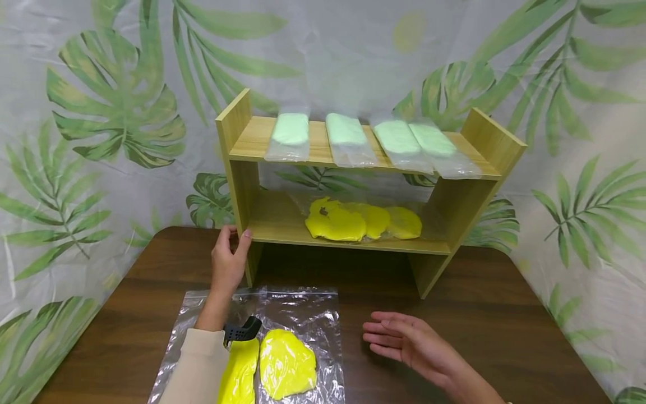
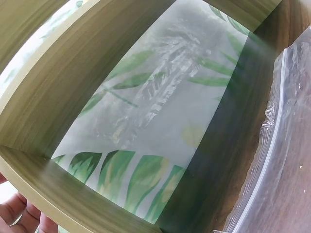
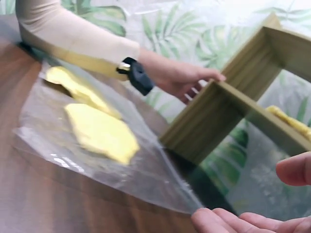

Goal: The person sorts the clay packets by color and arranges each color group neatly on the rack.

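Observation:
A two-tier wooden shelf (image 1: 239, 193) stands at the back of the table. My left hand (image 1: 229, 261) grips the edge of its left side panel, level with the lower board, thumb at the front; in the left wrist view, the fingers (image 2: 29, 216) show outside the panel. My right hand (image 1: 414, 345) is in front of the shelf's right part, apart from it, with fingers extended and nothing held. Under the left forearm lie clear zip bags (image 1: 328, 314) containing flattened yellow dough-like pieces (image 1: 287, 365).
Several clear bags of pale green material (image 1: 291, 129) lie on the upper board, their ends hanging over its front edge. Bagged yellow pieces (image 1: 335, 221) lie on the lower board. A leaf-patterned cloth (image 1: 126, 106) hangs behind the brown table (image 1: 484, 314).

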### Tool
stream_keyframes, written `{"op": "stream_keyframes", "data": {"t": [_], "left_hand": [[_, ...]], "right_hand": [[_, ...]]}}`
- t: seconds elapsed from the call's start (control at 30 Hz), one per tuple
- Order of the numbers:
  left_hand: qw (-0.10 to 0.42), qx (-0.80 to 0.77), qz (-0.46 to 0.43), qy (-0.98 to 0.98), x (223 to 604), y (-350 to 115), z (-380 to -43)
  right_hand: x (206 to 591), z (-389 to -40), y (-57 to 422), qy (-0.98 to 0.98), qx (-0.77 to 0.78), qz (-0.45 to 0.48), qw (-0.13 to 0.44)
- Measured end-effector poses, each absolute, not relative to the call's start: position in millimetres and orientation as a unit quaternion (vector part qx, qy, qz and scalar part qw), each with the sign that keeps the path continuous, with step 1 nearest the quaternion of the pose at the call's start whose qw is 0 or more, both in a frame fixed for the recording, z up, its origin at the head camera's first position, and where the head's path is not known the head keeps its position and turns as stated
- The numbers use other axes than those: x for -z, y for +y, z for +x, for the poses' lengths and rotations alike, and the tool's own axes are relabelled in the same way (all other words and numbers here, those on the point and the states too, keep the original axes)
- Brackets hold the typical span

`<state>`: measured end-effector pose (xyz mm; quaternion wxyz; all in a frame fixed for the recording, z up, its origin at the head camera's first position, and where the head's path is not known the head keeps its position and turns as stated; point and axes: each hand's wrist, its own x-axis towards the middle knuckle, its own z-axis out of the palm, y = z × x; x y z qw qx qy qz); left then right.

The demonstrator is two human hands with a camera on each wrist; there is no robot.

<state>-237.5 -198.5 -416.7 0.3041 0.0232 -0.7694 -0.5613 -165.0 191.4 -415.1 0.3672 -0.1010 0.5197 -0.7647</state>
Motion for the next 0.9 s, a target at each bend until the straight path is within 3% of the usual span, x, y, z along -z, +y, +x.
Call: {"op": "stream_keyframes", "data": {"t": [0.57,0.9], "left_hand": [[0.3,0.554,0.024,-0.776,418,-200,-236],[0.297,0.558,0.022,-0.775,416,-199,-236]], "right_hand": [[457,-141,169,0.457,0.755,-0.092,0.46],[465,-137,150,0.467,0.744,-0.095,0.468]]}}
